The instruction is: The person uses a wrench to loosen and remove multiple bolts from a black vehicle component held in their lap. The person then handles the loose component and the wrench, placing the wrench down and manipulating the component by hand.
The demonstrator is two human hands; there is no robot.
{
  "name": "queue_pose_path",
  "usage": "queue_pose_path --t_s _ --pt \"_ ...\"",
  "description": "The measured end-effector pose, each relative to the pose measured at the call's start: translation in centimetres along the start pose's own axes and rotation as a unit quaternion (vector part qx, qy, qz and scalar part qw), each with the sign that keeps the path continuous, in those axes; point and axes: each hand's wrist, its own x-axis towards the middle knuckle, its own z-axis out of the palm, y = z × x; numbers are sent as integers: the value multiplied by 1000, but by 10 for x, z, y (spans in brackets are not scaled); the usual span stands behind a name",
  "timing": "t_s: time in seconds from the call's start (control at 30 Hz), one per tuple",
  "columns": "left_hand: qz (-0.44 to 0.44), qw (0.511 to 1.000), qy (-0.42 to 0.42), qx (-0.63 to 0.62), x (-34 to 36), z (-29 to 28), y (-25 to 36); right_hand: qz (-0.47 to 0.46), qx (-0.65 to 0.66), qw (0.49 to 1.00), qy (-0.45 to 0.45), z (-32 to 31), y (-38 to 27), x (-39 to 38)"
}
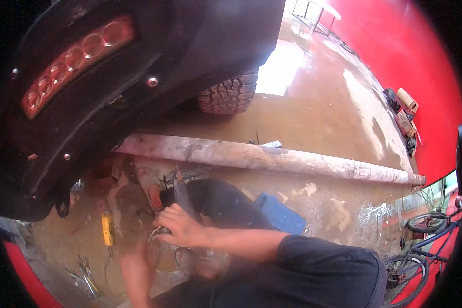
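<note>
My right hand (178, 226) reaches in from the right, its fingers curled round something small and metallic that I cannot make out. Just below and left of it is my left hand (138, 249), smeared by motion, so its fingers do not show clearly. Both hands are close together under the black bumper (164, 66) of a vehicle. A yellow-handled tool (107, 228) with a thin metal shank is to the left of my left hand. Past my right hand is my bent leg in dark cloth (226, 203).
A long pale pole (272, 158) crosses the wet floor beyond my leg. A blue plastic container (281, 213) lies nearer. Several hand tools (90, 280) are at lower left. Beyond are a tyre (230, 94), boxes (406, 123) by the red wall (421, 51), and a bicycle (410, 272).
</note>
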Motion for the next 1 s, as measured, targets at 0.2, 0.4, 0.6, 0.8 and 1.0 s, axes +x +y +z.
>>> queue_pose_path --t_s 0.2,0.4,0.6,0.8,1.0 --pt "-5 996 -19 87 0 6 4 14 -2 1000 17 -1 0 -5" --pt "-7 994 -8 107 1 9 13 19 -23 999 13 6 2 -5" --pt "-17 995 13 96 1 19 8 20 -24 999 19 5 5 -3" --pt "-59 997 37 -17 43 63 -19 25 -35 998 40 1 -6 -11" --pt "241 927 199 -206 155 125 -5 37 -53 995 80 -24 -7 -13"
